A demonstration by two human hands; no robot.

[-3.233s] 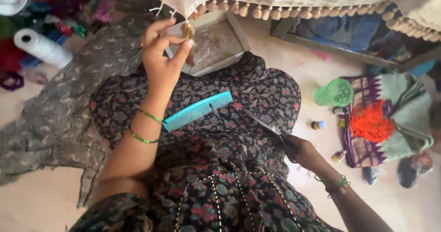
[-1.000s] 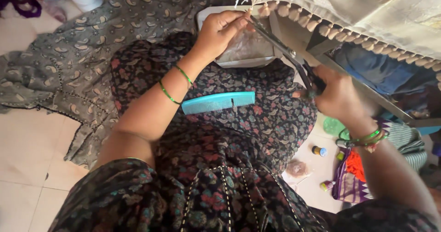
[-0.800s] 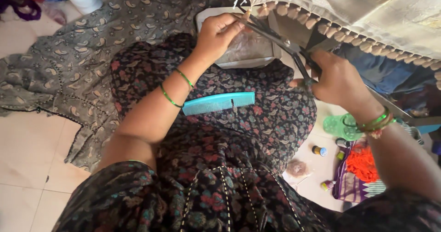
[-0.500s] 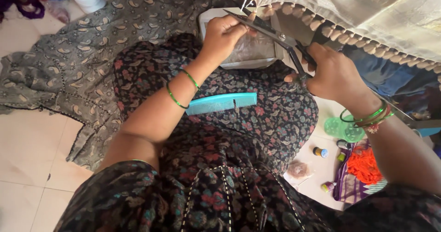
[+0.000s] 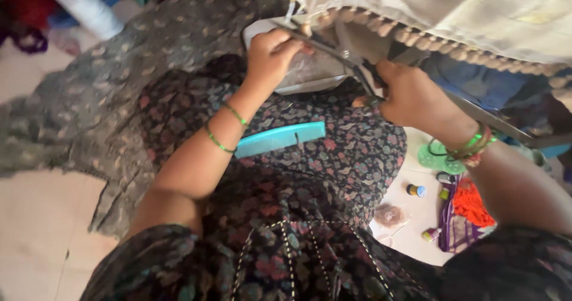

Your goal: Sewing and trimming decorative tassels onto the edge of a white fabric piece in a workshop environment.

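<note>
Seen from the head camera, the person sits on the floor with a dark flowered dress spread over the lap. The left hand (image 5: 271, 53) reaches forward, its fingers pinched shut on the fringe (image 5: 417, 39) that hangs along the edge of a cream cloth (image 5: 476, 9). The right hand (image 5: 411, 98) is closed around the handles of a pair of scissors (image 5: 333, 47), whose blades point left and up toward the spot where the left hand grips the fringe; whether the blades touch the threads is too blurred to tell. Behind both hands a pale tray (image 5: 310, 80) rests at the far edge of the lap. A turquoise comb (image 5: 280, 139) lies flat on the dress, just beside the left wrist with its green bangles (image 5: 223, 131). On the floor to the right sit a small bottle (image 5: 416, 190) and an orange tuft of thread (image 5: 471, 202). A white spool (image 5: 86, 6) lies at the upper left.
</note>
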